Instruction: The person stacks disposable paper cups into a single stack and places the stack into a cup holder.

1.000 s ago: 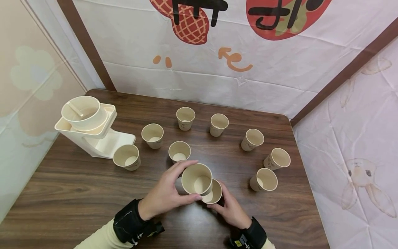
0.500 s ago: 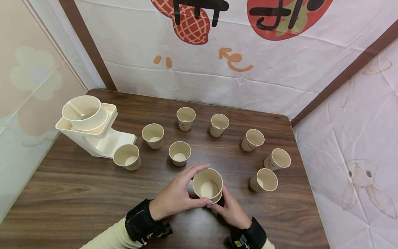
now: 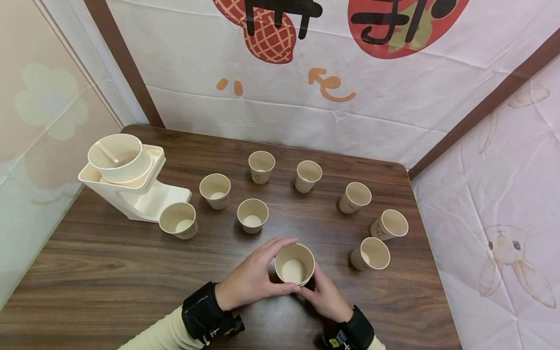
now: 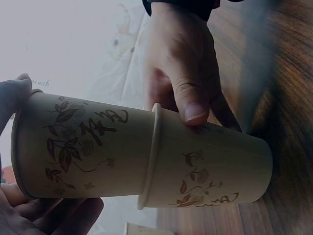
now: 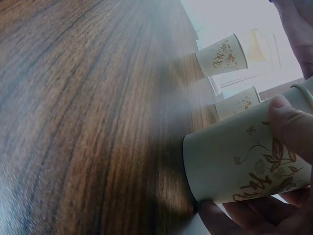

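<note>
My left hand (image 3: 251, 277) grips a beige paper cup (image 3: 294, 270) near its rim, thumb on the near side and fingers on the far side. In the left wrist view, the base of this upper cup (image 4: 88, 147) sits inside the rim of a second paper cup (image 4: 215, 159), and much of its printed wall still shows above. The lower cup stands upright on the wooden table, gripped by my right hand (image 3: 327, 297), whose thumb lies along its side in the right wrist view. From the head view, the upper cup hides nearly all of the lower one.
Several single paper cups stand upright around the hands, such as one (image 3: 253, 217) ahead of the left hand and one (image 3: 370, 254) to the right. A cream stand (image 3: 162, 197) bearing a round bowl (image 3: 118, 158) is at the left. Printed cloth (image 3: 280, 112) hangs behind the table (image 3: 109, 291).
My left hand has carried the upper cup right and down, from beside the lower cup's mouth into it. My right hand has stayed in place with the lower cup.
</note>
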Tool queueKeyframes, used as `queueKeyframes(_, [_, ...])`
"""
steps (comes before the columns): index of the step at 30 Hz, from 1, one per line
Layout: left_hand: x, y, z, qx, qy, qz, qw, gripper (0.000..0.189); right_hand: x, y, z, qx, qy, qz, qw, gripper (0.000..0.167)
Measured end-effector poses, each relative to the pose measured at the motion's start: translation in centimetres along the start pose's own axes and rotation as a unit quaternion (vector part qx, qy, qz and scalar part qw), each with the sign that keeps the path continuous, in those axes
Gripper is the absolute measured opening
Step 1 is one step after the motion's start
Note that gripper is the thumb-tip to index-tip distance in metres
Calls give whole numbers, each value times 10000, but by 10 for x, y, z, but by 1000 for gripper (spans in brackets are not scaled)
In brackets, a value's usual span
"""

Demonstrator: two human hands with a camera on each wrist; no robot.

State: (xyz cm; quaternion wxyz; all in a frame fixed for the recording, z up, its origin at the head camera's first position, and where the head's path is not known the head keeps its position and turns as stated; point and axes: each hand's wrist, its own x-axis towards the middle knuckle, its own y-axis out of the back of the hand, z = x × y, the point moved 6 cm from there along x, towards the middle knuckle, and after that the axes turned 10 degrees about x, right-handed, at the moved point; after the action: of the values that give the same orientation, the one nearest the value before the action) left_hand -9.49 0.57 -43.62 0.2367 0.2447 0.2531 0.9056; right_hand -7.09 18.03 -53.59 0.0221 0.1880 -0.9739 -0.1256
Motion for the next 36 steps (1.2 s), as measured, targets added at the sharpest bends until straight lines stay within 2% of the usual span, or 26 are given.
queueKeyframes(15, [0,-13,-13,365,236,-398,9983,83,-1,0,0,75,211,-50,9997,72])
queueKeyframes(21, [1,-21,-18,569,290,-616,9961,85,-1,-1,1,317,18,-159,9994,71])
queueKeyframes(36, [-1,-29,-27,737,366,-704,9941,86,0,-1,3,452,-176,-258,9985,74])
